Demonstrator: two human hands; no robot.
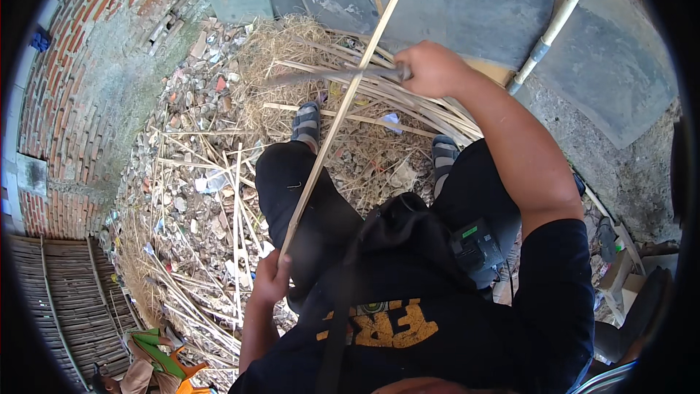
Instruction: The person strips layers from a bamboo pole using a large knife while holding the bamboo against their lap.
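Observation:
My left hand (271, 279) is closed round the lower end of a long pale bamboo strip (329, 138), which slants up and away across my left thigh. In my right hand (432, 69), a long dark-bladed knife (328, 73) is gripped by its handle, most of which the fingers hide. The blade points left and meets or crosses the strip in its upper part; whether it cuts into it I cannot tell. Beyond the blade and under my right forearm lies a pile of similar strips (408, 98).
Rubble and shavings (292, 36) cover the ground round my sandalled feet. More strips (237, 226) lie at the left. A brick wall (80, 87) stands far left, grey panels (467, 0) and a pipe (558, 22) at the back. Another person (138, 376) is at lower left.

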